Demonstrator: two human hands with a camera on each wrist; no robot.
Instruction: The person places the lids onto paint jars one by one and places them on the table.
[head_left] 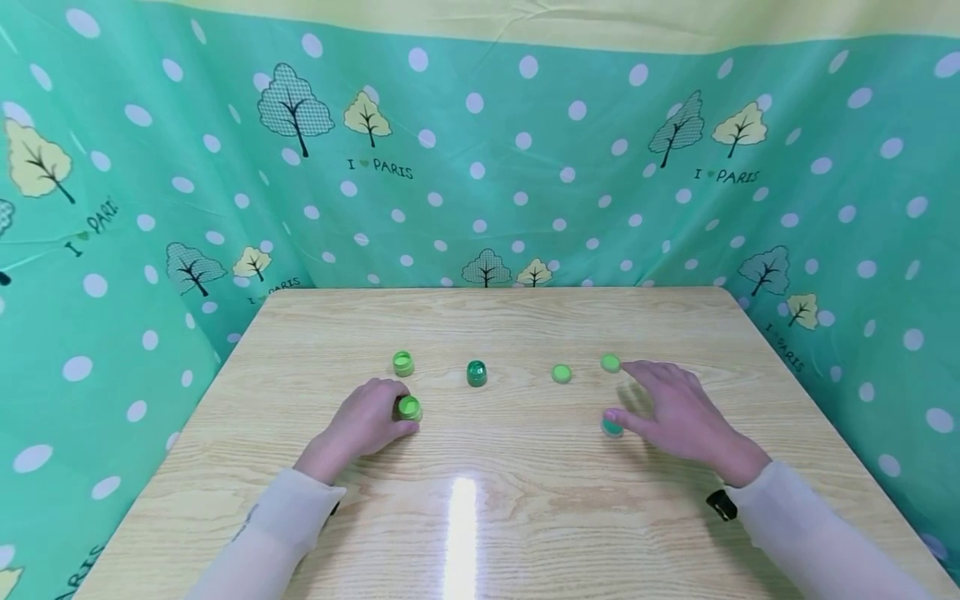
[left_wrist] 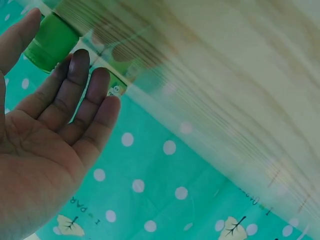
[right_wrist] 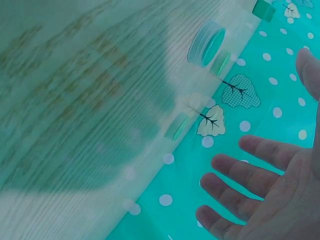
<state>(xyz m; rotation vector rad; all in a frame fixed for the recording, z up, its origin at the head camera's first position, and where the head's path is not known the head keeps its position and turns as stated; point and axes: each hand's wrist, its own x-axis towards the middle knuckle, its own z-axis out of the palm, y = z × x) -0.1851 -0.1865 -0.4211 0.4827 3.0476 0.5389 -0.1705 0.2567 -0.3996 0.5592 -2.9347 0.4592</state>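
Head view: on the wooden bench [head_left: 525, 517], the left hand [head_left: 363, 423] curves round the near light green jar [head_left: 409, 407], which lies at its three o'clock between thumb and forefinger. At the same hand's one o'clock is the far light green jar [head_left: 402, 363]; at its two o'clock, well apart, stands the dark green jar [head_left: 476, 373]. The right hand [head_left: 675, 410] is spread, thumb and fingers parted. The teal lid [head_left: 612, 429] lies between its eight and nine o'clock, partly behind the thumb; contact there cannot be told. At ten o'clock, just beside the fingertips, is the far light green lid [head_left: 611, 362]; the near light green lid [head_left: 561, 373] lies farther off, between nine and ten. This view alone takes in both hands and all six pieces together.

Left wrist view: the palm and inner fingers come into sight, the fingers only lightly bent. The near jar sits at twelve o'clock, thumb and forefinger on either side; whether they pinch it cannot be told.

Right wrist view: the open palm shows its four fingers fanned apart. The teal lid, at eleven o'clock, reveals its pale side wall, hidden from above.
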